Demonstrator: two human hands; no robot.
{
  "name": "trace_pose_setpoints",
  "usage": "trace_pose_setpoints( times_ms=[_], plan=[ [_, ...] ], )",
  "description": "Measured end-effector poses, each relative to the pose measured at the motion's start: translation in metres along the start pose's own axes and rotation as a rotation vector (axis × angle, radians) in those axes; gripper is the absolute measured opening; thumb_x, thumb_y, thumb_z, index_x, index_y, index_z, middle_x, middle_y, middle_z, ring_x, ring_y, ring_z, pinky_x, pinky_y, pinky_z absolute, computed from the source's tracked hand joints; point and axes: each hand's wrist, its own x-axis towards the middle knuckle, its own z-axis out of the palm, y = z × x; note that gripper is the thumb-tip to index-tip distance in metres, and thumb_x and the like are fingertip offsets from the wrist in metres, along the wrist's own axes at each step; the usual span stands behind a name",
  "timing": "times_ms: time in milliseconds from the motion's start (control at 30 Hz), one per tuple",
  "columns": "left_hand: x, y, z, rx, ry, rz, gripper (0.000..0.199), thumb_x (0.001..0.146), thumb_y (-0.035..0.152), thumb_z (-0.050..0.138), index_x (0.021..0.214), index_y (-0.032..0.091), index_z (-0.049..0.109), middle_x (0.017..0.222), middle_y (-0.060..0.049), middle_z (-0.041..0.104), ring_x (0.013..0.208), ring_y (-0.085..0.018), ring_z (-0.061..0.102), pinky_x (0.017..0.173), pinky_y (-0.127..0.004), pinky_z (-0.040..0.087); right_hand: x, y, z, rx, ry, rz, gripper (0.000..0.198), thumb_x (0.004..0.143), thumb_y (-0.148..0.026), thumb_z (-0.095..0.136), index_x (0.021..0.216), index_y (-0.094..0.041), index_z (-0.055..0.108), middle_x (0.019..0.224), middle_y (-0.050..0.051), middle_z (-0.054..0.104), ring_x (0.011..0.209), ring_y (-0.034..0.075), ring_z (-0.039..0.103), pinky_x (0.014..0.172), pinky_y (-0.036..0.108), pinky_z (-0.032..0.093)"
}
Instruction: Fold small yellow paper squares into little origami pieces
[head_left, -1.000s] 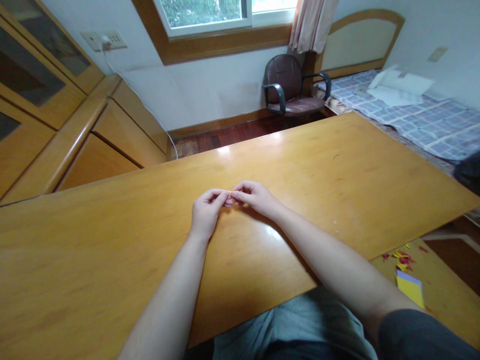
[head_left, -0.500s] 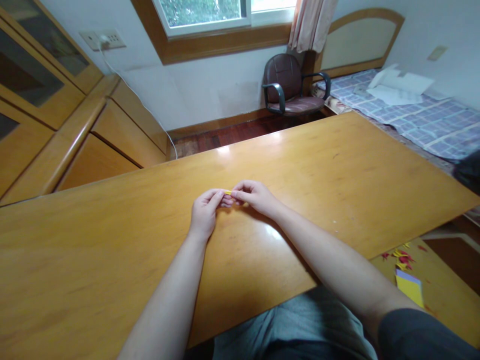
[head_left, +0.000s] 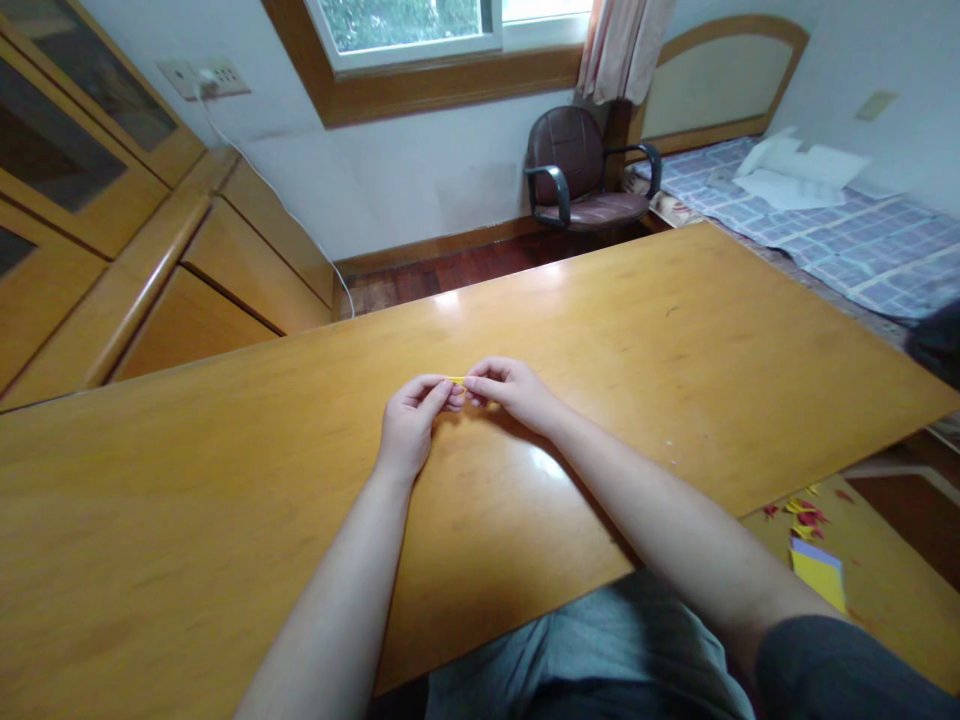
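Note:
A small piece of folded yellow paper [head_left: 457, 381] is held just above the wooden table [head_left: 225, 500], mostly covered by my fingers. My left hand [head_left: 411, 418] pinches its left end between thumb and forefinger. At the other end, my right hand [head_left: 511, 392] grips it the same way, with the fingertips of both hands almost touching. Only a thin strip of yellow shows between them, so its full shape cannot be made out.
On a lower surface at the right lie several small red and yellow folded paper pieces [head_left: 807, 520] beside a stack of yellow and lilac paper [head_left: 817, 575]. Beyond the table stand a brown armchair [head_left: 568, 165] and a bed [head_left: 825, 230]. Wooden cabinets [head_left: 225, 265] line the left.
My fingers have shifted very slightly around the yellow paper, and a slightly different bit of it shows between them. Both arms stay in place.

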Motion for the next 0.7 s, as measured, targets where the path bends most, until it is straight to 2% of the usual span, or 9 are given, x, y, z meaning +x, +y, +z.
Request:
trace_pose_setpoints(
  times_ms=[700],
  plan=[
    [0.0020, -0.0032, -0.0015, 0.009, 0.029, 0.035, 0.019, 0.080, 0.034, 0.076, 0.087, 0.017, 0.073, 0.079, -0.002, 0.074, 0.068, -0.012, 0.067, 0.069, -0.023, 0.056, 0.0009, 0.0020, 0.0003, -0.011, 0.003, 0.003, 0.028, 0.075, -0.039, 0.075, 0.082, -0.014, 0.065, 0.069, -0.001, 0.065, 0.064, 0.011, 0.058, 0.064, 0.025, 0.046]
  ],
)
